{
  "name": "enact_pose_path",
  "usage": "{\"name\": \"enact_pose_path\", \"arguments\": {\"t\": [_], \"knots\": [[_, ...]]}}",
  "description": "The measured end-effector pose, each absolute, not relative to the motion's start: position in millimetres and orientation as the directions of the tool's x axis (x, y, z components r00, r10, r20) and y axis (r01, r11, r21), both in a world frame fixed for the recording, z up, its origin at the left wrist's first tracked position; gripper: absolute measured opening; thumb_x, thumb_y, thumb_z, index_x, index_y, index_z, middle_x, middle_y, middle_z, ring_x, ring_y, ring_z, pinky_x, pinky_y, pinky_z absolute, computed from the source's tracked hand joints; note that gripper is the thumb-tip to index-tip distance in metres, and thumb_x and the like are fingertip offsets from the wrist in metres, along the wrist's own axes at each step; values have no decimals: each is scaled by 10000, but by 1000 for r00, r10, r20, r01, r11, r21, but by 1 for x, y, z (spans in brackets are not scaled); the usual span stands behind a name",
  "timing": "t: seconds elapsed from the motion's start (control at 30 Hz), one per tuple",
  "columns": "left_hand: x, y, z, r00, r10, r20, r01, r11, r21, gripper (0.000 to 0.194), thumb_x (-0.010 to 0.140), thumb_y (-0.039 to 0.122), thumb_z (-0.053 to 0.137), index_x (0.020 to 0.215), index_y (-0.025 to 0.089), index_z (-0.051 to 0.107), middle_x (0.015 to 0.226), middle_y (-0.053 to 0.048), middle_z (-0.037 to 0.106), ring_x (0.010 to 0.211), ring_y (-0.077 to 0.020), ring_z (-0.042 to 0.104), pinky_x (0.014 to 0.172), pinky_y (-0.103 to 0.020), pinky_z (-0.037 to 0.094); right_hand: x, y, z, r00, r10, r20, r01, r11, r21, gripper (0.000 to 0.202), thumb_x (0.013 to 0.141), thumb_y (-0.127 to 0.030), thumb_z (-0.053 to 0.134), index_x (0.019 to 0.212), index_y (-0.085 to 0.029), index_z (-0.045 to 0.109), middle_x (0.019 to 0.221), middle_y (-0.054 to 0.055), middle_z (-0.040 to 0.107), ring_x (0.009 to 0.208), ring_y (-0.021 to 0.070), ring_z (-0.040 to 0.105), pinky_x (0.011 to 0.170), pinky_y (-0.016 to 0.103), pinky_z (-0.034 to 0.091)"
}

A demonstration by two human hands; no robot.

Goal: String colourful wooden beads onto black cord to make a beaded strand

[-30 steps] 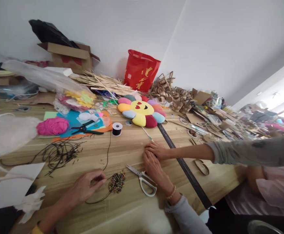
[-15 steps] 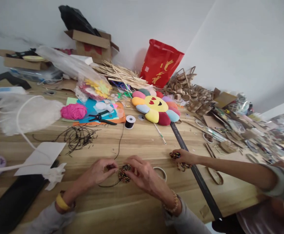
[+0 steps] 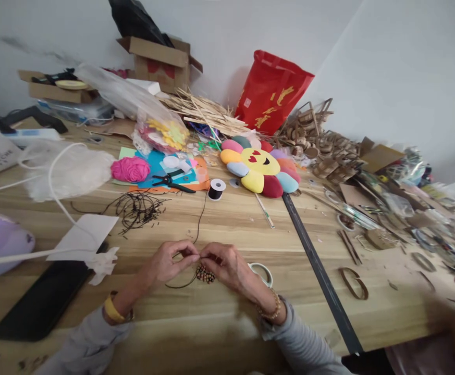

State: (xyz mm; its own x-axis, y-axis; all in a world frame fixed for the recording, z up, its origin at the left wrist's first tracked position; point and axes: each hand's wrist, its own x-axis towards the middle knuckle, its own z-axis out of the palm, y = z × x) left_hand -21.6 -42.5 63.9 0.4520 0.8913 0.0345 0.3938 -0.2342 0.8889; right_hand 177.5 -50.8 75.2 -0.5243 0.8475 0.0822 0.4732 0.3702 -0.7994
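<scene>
Black cord (image 3: 200,221) is apparently pinched btwn fingertips of L hand (image 3: 169,264) & R hand (image 3: 230,266); grip clenched on both, exact hold partly hidden. Beads (image 3: 205,275) are bunched on bench (image 3: 196,325) by R fingertips. Threading/tying prob. in hand; next, cord should be held taut w/ beads undisturbed.

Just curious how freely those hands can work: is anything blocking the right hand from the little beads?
Nothing visible stands between: the right hand is close by the bead cluster. The white loop lies on that hand's opposite side.
</scene>
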Motion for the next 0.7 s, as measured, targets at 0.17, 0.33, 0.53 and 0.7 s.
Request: {"name": "enact_pose_path", "arguments": {"t": [0.17,0.33,0.53,0.7], "knots": [[-24,-45,58,493,870,0,331,-187,925,276,785,379,611,928,147,650,779,-24,661,724,-157,586,682,-246,486,183,-58,89,-497,867,-24,329,163,-930,123,857,-254,615,864,-143,667,731,5,664,636,101,581,591,201,438],[-15,-55,52,641,751,-159,375,-125,919,294,735,315,645,981,153,654,658,17,620,579,-125,522,550,-211,417,193,-61,93,-469,873,-132,-7,-153,-988,244,761,-348,733,814,-135,626,670,4,660,573,107,616,583,233,504],[-5,-73,57,689,700,-189,415,-167,894,302,850,320,492,654,150,645,602,-11,632,560,-131,532,541,-217,373,202,-59,76,-423,888,-182,-199,-287,-937,332,678,-309,801,908,-140,632,778,25,679,626,113,636,570,229,520],[-9,-90,60,618,745,-251,554,-187,811,312,882,344,489,707,166,676,624,-16,657,627,-157,585,601,-225,407,214,-68,58,-369,912,-178,-175,-256,-951,545,697,-303,778,1183,-208,551,1204,96,586,725,109,623,535,195,469]]}}
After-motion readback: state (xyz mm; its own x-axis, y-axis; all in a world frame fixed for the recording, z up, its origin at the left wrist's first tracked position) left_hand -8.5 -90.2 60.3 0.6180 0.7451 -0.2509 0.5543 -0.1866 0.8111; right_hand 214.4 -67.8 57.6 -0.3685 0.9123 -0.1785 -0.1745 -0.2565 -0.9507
